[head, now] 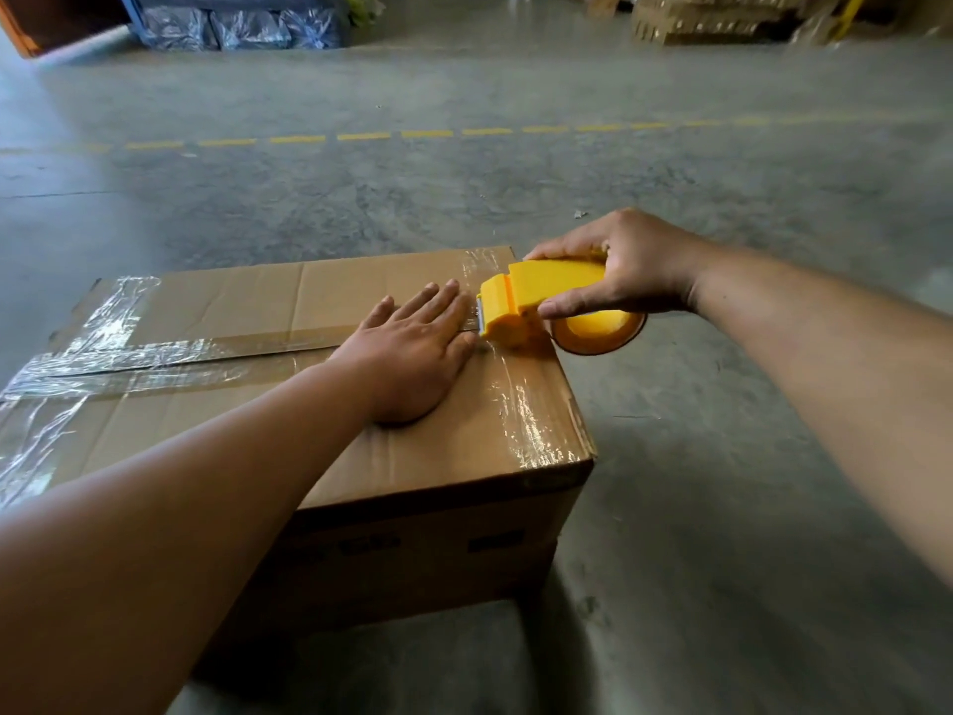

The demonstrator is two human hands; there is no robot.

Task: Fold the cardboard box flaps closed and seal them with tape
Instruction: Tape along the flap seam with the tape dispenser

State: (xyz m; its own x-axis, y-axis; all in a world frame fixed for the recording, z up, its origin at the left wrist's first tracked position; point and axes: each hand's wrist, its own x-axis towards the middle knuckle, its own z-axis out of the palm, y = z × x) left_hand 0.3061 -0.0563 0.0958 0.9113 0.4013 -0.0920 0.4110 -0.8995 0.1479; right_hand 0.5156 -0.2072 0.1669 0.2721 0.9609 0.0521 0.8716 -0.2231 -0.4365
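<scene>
A brown cardboard box [247, 301] stands on the concrete floor with its top flaps folded shut. Clear tape [154, 353] runs along the centre seam, and more strips cross the left and right ends. My left hand [412, 353] lies flat, fingers spread, on the box top near the right end of the seam. My right hand [619, 270] grips a yellow tape dispenser [536, 301] with a roll of tape, its blade end touching the box top right beside my left fingertips.
Grey concrete floor [722, 456] surrounds the box, with a dashed yellow line [361, 136] across it farther off. Plastic-wrapped goods [232, 23] sit at the back left and stacked cardboard on pallets [722, 18] at the back right.
</scene>
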